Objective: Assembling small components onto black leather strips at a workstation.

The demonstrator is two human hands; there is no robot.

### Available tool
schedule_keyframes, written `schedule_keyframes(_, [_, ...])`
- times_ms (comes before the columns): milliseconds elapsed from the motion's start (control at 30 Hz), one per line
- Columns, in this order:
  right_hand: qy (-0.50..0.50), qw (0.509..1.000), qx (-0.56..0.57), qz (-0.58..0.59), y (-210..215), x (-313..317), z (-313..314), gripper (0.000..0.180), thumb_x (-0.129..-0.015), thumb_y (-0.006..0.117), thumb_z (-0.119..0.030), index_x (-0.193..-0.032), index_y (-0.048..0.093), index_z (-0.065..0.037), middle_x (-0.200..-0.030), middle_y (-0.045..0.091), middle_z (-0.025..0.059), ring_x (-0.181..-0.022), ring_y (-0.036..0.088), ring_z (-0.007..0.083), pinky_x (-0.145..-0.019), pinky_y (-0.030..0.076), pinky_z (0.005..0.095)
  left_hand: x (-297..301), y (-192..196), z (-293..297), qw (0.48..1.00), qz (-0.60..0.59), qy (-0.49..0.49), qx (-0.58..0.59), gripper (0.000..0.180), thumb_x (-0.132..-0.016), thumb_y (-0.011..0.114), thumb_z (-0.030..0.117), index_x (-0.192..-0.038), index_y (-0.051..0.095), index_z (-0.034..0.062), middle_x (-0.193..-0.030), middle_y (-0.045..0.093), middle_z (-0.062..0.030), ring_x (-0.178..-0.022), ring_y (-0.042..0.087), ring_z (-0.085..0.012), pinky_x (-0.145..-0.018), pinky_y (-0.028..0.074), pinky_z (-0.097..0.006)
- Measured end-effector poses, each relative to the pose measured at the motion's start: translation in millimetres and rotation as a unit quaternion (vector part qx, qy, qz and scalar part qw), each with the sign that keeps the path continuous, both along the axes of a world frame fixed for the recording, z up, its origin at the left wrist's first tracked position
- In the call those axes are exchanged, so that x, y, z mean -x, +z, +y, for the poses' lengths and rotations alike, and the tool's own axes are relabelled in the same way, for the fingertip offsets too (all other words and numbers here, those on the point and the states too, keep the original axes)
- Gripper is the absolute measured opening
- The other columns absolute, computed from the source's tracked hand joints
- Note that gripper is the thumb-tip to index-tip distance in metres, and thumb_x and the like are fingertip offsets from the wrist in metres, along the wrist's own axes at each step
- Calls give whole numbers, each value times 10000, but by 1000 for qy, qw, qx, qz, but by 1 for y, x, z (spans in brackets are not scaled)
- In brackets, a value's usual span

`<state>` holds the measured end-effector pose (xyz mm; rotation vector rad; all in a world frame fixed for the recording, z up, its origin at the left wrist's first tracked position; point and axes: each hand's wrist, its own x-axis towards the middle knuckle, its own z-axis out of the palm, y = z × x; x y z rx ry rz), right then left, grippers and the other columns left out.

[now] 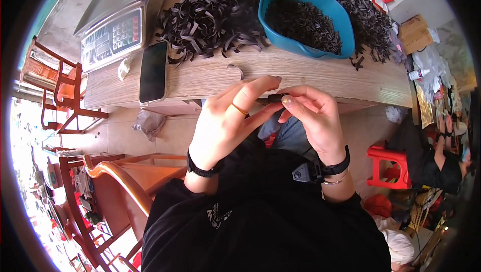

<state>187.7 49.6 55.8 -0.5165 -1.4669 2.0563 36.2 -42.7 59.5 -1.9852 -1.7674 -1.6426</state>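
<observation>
Just past the table's near edge, my two hands meet over a short black strip. My right hand pinches it between thumb and bent fingers. My left hand, with a ring on one finger, holds the strip's other end near the thumb, while its index finger stretches out above; part of this grip is hidden. A single loose dark strip lies on the table beyond my left hand. Farther off is a big heap of long dark strips, and right of it a blue basin holding many small black pieces.
A digital scale stands at the left of the wooden table, beside a phone and a crumpled white tissue. Another dark pile lies right of the basin. A wooden chair is at my left, a red stool at my right, near another person.
</observation>
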Motion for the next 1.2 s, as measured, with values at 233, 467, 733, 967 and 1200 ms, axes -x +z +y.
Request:
schedule_keyframes(233, [-70, 996, -54, -15, -7, -9, 15, 138, -890, 578, -64, -962, 583, 54, -910, 654, 139, -772, 609, 141, -708, 498, 259, 33, -25, 12, 989, 76, 102, 74, 185, -720, 696, 51, -900, 653, 49, -840, 648, -64, -733, 623, -229, -640, 500, -306])
schedule_keyframes(467, [-387, 877, -273, -87, -4, -55, 106, 166, -891, 595, -127, -980, 618, 11, -903, 660, 76, -754, 600, 104, -665, 485, 239, 49, -54, 27, 986, 105, 91, 92, 113, -711, 666, 16, -821, 675, 41, -861, 642, -52, -814, 595, -223, -693, 493, -304])
schedule_keyframes(733, [-338, 705, -556, -281, 26, -45, 163, 194, -809, 658, -160, -958, 654, -36, -906, 657, 123, -734, 633, 191, -660, 490, 281, 44, -64, 38, 984, 127, 89, 84, 69, -698, 676, 52, -763, 672, 33, -845, 639, -23, -798, 581, -195, -706, 504, -299])
schedule_keyframes(967, [-9, 754, -575, -319, 15, 23, 169, 156, -773, 631, -56, -913, 666, 5, -806, 664, 171, -738, 658, 259, -676, 509, 311, 51, -65, 32, 993, 73, 26, 92, 174, -700, 668, 2, -873, 680, -6, -920, 652, -85, -890, 577, -251, -787, 487, -326])
schedule_keyframes(1200, [98, 710, -605, -348, 6, 33, 183, 172, -738, 661, -52, -903, 665, -1, -863, 641, 149, -783, 631, 262, -698, 490, 335, 55, -71, 35, 992, 44, 31, 110, 166, -712, 652, -11, -877, 670, -6, -928, 659, -82, -934, 582, -259, -831, 469, -339])
